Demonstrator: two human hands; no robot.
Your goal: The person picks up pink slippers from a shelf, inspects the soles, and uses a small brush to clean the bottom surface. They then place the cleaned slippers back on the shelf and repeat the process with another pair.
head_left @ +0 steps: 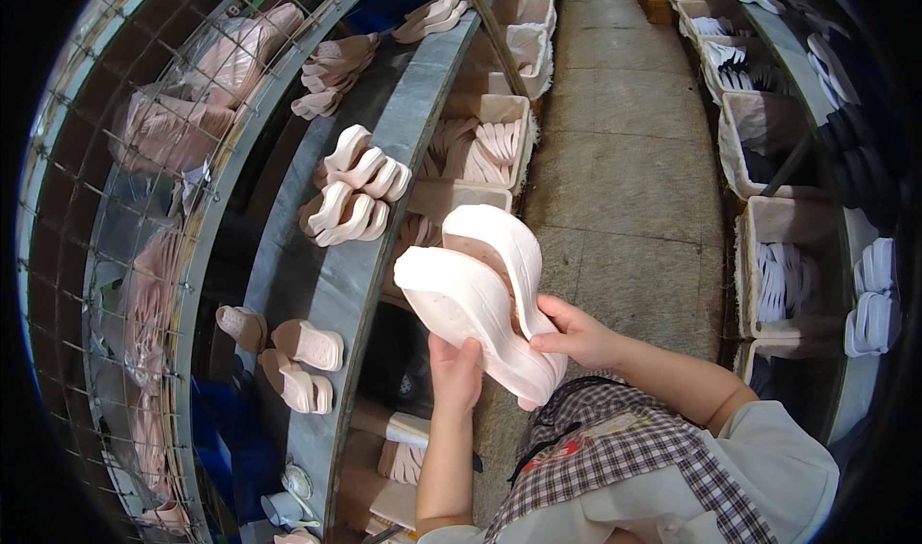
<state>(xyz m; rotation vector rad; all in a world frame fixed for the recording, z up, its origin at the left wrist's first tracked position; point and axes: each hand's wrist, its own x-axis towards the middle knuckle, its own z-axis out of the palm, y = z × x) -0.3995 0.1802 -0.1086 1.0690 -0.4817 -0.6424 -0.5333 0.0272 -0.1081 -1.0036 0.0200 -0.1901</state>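
Two pale pink foam clogs (471,299) are held side by side in front of my apron, tilted, their thick wavy sides toward me. My left hand (455,375) is closed on the nearer clog from below, its thumb pressed on the side. From the right, my right hand (574,335) grips the pair, with its thumb near the gap between them; its other fingers are mostly hidden. On the grey bench to the left lie stacked pink clogs (353,184), and nearer to me several more clogs (305,347).
A wire mesh rack (197,217) with bagged pink pieces runs along the far left. Lined bins (523,145) of pink parts stand under the left bench (331,299). Across the concrete aisle (624,141), more bins (754,222) hold white parts below another bench (858,246).
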